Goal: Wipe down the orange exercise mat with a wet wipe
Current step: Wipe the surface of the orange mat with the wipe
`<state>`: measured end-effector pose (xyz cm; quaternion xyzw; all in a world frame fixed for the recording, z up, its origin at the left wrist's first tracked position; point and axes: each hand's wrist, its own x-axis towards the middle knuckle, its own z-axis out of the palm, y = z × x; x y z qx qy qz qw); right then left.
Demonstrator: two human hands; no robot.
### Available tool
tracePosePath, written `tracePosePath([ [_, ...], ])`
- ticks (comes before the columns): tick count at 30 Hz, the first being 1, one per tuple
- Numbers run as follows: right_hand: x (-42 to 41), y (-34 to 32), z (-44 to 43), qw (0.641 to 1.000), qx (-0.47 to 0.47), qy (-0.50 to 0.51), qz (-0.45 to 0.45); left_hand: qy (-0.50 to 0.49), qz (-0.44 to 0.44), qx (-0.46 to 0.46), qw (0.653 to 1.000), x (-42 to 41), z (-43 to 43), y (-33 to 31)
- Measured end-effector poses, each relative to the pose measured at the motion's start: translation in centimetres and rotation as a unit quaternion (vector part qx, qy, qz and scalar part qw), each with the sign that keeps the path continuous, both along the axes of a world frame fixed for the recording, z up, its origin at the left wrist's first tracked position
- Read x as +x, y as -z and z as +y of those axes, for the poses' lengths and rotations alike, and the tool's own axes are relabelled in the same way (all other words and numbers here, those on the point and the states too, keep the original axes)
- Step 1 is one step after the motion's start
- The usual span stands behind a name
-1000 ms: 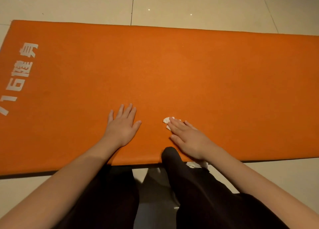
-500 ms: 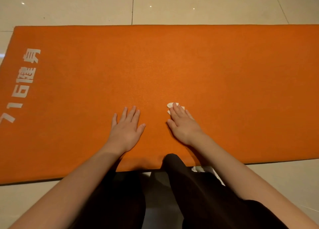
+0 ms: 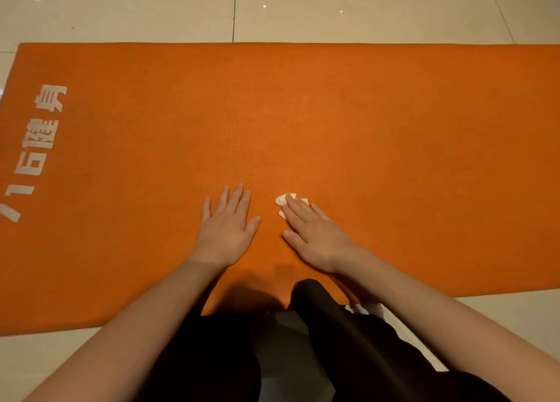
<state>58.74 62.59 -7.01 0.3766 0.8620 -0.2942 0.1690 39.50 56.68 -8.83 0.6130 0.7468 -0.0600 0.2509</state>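
The orange exercise mat [image 3: 333, 123] lies flat across the tiled floor, with white printed characters near its left end. My right hand [image 3: 315, 235] lies flat on the mat near its front edge, straight fingers pressing a small crumpled white wet wipe [image 3: 281, 201] against the surface. Only the wipe's far edge shows past my fingertips. My left hand [image 3: 227, 226] rests flat on the mat just left of it, fingers spread and holding nothing.
Glossy beige floor tiles [image 3: 333, 11] surround the mat. My knees in dark trousers [image 3: 342, 341] meet the mat's front edge. A bit of white material [image 3: 363, 308] lies on the floor by my right knee.
My right hand with the wipe slid away from me up the mat, then came back slightly toward the front edge. My left hand stayed planted.
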Motion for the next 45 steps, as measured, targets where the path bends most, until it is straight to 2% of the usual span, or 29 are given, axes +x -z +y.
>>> tracePosePath([
  [3, 1.2, 0.3, 2.5, 0.998, 0.037, -0.026, -0.044, 0.004, 0.001, -0.006, 1.0, 0.0, 0.1, -0.1],
  [5, 1.1, 1.1, 4.1, 0.995, 0.057, 0.042, -0.074, 0.005, 0.002, -0.008, 1.0, 0.0, 0.1, -0.1],
  [7, 0.0, 1.4, 3.8, 0.992, 0.052, 0.095, -0.059, 0.005, 0.004, -0.009, 1.0, 0.0, 0.1, -0.1],
  [11, -0.3, 0.6, 1.0, 1.0, 0.027, -0.013, 0.003, 0.005, 0.011, -0.015, 1.0, 0.1, 0.2, -0.2],
  [13, 0.4, 0.7, 2.5, 0.999, 0.037, -0.036, -0.014, 0.005, 0.013, -0.02, 1.0, 0.1, 0.3, -0.2],
  [16, 0.0, 1.8, 5.0, 0.995, 0.066, 0.041, -0.057, 0.006, 0.012, -0.027, 1.0, 0.1, 0.4, -0.2],
  [18, -1.0, 2.1, 4.6, 0.993, 0.062, 0.089, -0.038, 0.005, 0.013, -0.03, 0.999, 0.1, 0.5, -0.2],
  [22, -0.8, 1.4, 1.7, 0.999, 0.039, 0.004, 0.021, 0.006, 0.015, -0.035, 0.999, 0.2, 0.8, -0.2],
  [25, 0.2, 1.6, 4.0, 0.998, 0.052, -0.018, -0.01, 0.013, 0.011, -0.027, 0.999, -0.3, 1.9, 0.0],
  [28, -0.2, 2.6, 6.7, 0.993, 0.081, 0.06, -0.069, 0.015, 0.008, -0.016, 1.0, -1.0, 3.5, 0.4],
  [30, -1.1, 2.6, 6.3, 0.991, 0.072, 0.101, -0.059, 0.015, 0.01, -0.018, 1.0, -1.1, 3.7, 0.7],
  [34, -0.7, 1.3, 3.3, 0.999, 0.033, -0.008, 0.003, 0.016, 0.016, -0.013, 1.0, -0.8, 3.1, 0.9],
  [36, 0.3, 1.7, 5.0, 0.998, 0.042, -0.041, -0.021, 0.015, 0.017, -0.017, 1.0, -0.8, 3.1, 0.9],
  [39, 0.9, 3.0, 8.2, 0.992, 0.075, 0.064, -0.075, 0.019, 0.023, -0.026, 0.999, -0.9, 3.1, 1.0],
  [41, -0.1, 3.3, 7.8, 0.986, 0.081, 0.129, -0.063, 0.022, 0.029, -0.031, 0.999, -0.9, 3.2, 1.2],
  [43, -1.0, 3.1, 5.7, 0.994, 0.055, 0.092, -0.028, 0.023, 0.032, -0.033, 0.999, -0.9, 3.3, 1.2],
  [45, -0.8, 2.8, 4.6, 0.999, 0.041, 0.005, 0.0, 0.023, 0.037, -0.034, 0.998, -0.8, 3.4, 1.3],
])
